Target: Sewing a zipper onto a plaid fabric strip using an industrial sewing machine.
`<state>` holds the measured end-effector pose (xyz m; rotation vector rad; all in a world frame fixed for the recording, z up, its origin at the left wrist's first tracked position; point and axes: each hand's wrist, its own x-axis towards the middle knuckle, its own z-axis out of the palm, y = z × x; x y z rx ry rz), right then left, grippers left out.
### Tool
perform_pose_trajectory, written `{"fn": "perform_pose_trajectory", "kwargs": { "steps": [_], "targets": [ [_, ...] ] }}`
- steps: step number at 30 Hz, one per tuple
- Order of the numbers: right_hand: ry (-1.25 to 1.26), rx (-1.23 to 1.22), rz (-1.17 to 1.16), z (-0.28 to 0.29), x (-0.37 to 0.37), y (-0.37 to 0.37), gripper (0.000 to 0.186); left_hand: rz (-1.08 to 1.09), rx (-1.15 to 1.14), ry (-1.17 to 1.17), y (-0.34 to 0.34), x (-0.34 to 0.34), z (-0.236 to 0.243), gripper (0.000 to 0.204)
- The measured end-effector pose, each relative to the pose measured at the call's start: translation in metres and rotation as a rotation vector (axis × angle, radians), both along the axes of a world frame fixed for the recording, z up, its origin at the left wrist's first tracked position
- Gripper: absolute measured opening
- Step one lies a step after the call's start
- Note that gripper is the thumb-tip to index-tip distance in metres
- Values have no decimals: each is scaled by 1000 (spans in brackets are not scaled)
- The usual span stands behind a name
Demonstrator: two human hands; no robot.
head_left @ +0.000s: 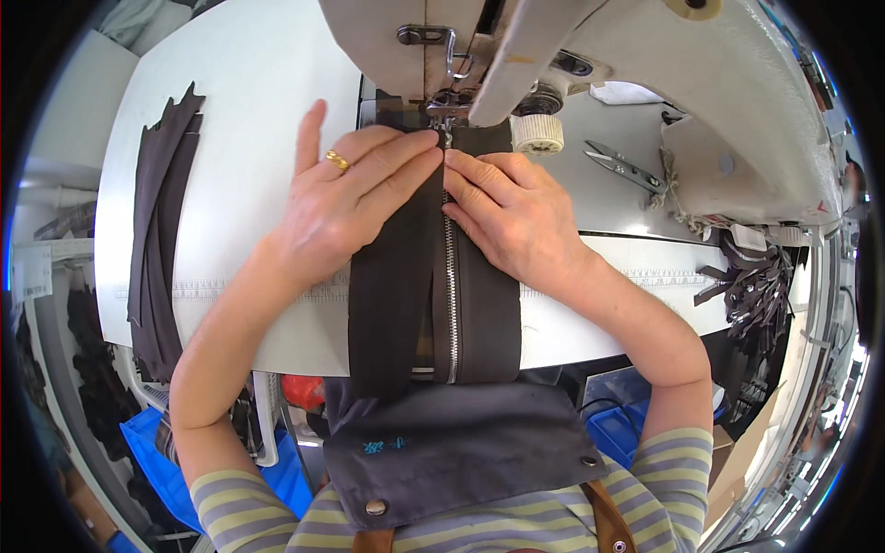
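The left hand [336, 198] spreads over cloth [385, 318]; the right hand [521, 217], perhaps pinching, partly hides the zip [452, 304]. Blue bin [166, 465] below left: contents unclear.

Both arms bent at the elbows; left forearm [240, 318] and right forearm [636, 318] are angled forward and inward. Left hand [332, 207] is held palm down, longer fingers [392, 166] extended and slanted to the right; little finger [310, 138] is lifted away and pointed forward. Left thumb is hidden. Right hand [525, 217] is held palm down, fingers half-curled and directed left, thumb [461, 217] tucked below them. Fingertips of both are brought close together; contact can't be confirmed.
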<state>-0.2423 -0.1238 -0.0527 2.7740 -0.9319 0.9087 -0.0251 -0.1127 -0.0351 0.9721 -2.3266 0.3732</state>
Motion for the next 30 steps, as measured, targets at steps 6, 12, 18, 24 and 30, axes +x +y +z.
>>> {"fn": "perform_pose_trajectory", "kwargs": {
  "steps": [6, 12, 18, 24, 30],
  "targets": [
    [-3, -1, 0, 1, 2, -1, 33, -28, 279, -15, -10, 6, -9, 35],
    [-1, 11, -2, 1, 1, -1, 34, -58, 320, -14, -15, 7, -8, 35],
    [10, 40, -14, 2, 0, 0, 34, -25, 291, -67, -14, 7, -5, 36],
    [2, 67, -11, 1, -2, 1, 34, -65, 244, -35, -21, 7, -9, 38],
    [-6, 59, -9, 4, -1, 0, 34, -76, 289, -31, -22, 8, -8, 40]
  ]
}}
